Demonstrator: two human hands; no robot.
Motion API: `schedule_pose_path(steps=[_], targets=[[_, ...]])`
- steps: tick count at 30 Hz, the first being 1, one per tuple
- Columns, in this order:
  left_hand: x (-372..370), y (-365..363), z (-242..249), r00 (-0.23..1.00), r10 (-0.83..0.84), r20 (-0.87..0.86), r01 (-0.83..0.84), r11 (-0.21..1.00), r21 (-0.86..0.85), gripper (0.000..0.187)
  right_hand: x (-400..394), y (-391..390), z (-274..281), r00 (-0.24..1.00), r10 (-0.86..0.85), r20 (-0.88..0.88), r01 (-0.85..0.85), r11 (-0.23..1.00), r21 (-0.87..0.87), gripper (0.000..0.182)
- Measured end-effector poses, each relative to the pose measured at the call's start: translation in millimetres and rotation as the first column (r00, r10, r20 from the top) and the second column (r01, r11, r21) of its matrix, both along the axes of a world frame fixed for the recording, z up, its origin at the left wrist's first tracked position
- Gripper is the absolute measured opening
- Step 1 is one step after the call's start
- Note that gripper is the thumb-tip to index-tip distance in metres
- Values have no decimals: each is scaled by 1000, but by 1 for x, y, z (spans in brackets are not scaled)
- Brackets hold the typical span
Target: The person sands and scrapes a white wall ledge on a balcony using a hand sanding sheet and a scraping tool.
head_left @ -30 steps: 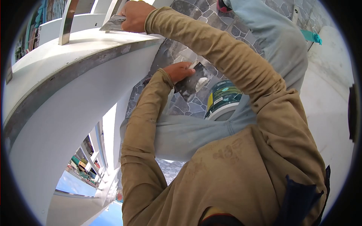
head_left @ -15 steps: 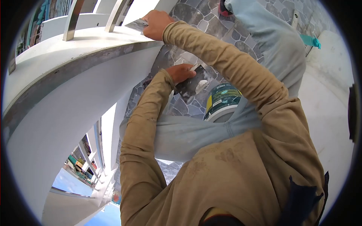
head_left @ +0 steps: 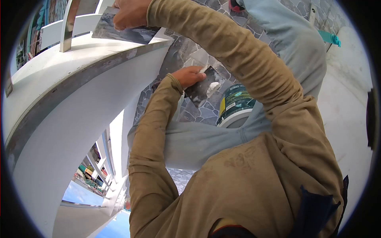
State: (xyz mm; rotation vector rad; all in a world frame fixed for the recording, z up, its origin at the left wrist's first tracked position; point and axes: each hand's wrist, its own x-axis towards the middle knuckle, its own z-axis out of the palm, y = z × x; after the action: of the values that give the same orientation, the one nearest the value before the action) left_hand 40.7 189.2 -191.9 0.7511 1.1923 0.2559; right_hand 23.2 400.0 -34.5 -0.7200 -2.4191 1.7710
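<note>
My right hand (head_left: 133,14) is closed on a plastering trowel (head_left: 127,33), whose wide rectangular metal blade lies over the top of the white curved ledge (head_left: 51,55) by the railing posts. Its handle is hidden under my fingers. Lower down, my left hand (head_left: 188,76) grips a flat metal plate (head_left: 194,93) by one edge. A lump of white putty (head_left: 213,89) sits on that plate, which is held above the stone floor. A dark green bucket (head_left: 236,101) stands just right of the plate, beside my leg.
Metal railing posts (head_left: 68,27) rise from the ledge at upper left. A rough grey strip (head_left: 71,69) runs along the ledge's edge. The floor (head_left: 190,115) has an irregular stone pattern. A level-like bar (head_left: 312,15) and a teal object (head_left: 330,38) lie at upper right.
My right hand has moved left and up with the trowel, and more of its blade shows flat over the ledge. My left hand and the plate stay almost in place.
</note>
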Motion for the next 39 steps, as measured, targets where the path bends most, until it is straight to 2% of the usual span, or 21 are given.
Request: schedule_pose_path(steps=[5, 10, 12, 13, 15, 16, 17, 18, 19, 20, 22, 25, 26, 28, 29, 30, 32, 34, 36, 37, 39], targets=[[-1, 6, 11, 977, -147, -156, 150, 989, 8, 37, 18, -41, -115, 973, -218, -76, 223, 972, 69, 35], [2, 10, 20, 903, -321, -287, 328, 944, -23, 42, 25, -90, -127, 944, -269, -189, 265, 963, -45, 36], [6, -5, 5, 965, -20, -262, 116, 928, 355, 52, 32, -102, -128, 944, -266, -197, 254, 964, -84, 39], [5, -6, 2, 966, -17, -259, 112, 926, 360, 52, 38, -104, -132, 945, -263, -195, 252, 964, -79, 39], [3, -1, 9, 975, -97, -200, 133, 975, 175, 53, 58, -105, -132, 901, -271, -338, 296, 955, 25, 40], [4, 3, 12, 976, -92, -199, 129, 975, 182, 53, 64, -97, -134, 892, -248, -379, 287, 957, 50, 39], [3, 10, 17, 959, -183, -215, 200, 978, 59, 54, 64, -89, -132, 892, -239, -384, 283, 957, 60, 39], [3, 14, 20, 937, -273, -219, 265, 962, -69, 55, 63, -83, -130, 916, -278, -290, 301, 953, 35, 38], [3, 10, 17, 938, -268, -222, 259, 963, -68, 55, 61, -79, -129, 930, -315, -191, 322, 947, 7, 38], [3, 5, 15, 928, -231, -291, 234, 972, -25, 55, 56, -75, -127, 929, -313, -196, 321, 947, 7, 38], [0, 1, 8, 910, -199, -363, 220, 975, 16, 55, 39, -70, -123, 961, -276, 11, 276, 961, 2, 38], [-6, -1, -4, 917, -228, -326, 206, 973, -102, 54, 21, -78, -119, 968, -250, -2, 250, 968, -32, 39], [-10, -11, -22, 914, -245, -323, 256, 967, -11, 56, 20, -88, -120, 964, -253, -85, 260, 962, 80, 40], [-13, -10, -23, 911, -265, -316, 304, 949, 81, 57, 27, -93, -96, 967, -242, -75, 248, 963, 101, 40], [-10, 0, -1, 937, -264, -229, 288, 954, 79, 52, 31, -88, -81, 972, -225, -62, 231, 965, 126, 40], [-7, 12, 24, 956, -257, -140, 269, 960, 76, 47, 34, -69, -61, 976, -217, -33, 219, 974, 67, 39], [1, 22, 38, 989, -143, -36, 139, 984, -107, 39, 50, -24, -11, 978, -210, 0, 210, 978, -6, 38], [-1, 14, 29, 995, -94, -37, 89, 989, -116, 39, 82, 22, 32, 956, -207, -206, 159, 961, -226, 16], [-3, 7, 19, 998, -41, -47, 35, 992, -119, 39, 68, 48, 1, 928, -74, -366, -13, 973, -229, 28], [-2, 2, 16, 998, -19, -67, 10, 991, -131, 37, 51, 54, -32, 926, -77, -371, -13, 972, -234, 28], [0, 2, 21, 996, -10, -89, -4, 988, -151, 35, 29, 60, -79, 962, -6, -273, 45, 990, 136, 32]])
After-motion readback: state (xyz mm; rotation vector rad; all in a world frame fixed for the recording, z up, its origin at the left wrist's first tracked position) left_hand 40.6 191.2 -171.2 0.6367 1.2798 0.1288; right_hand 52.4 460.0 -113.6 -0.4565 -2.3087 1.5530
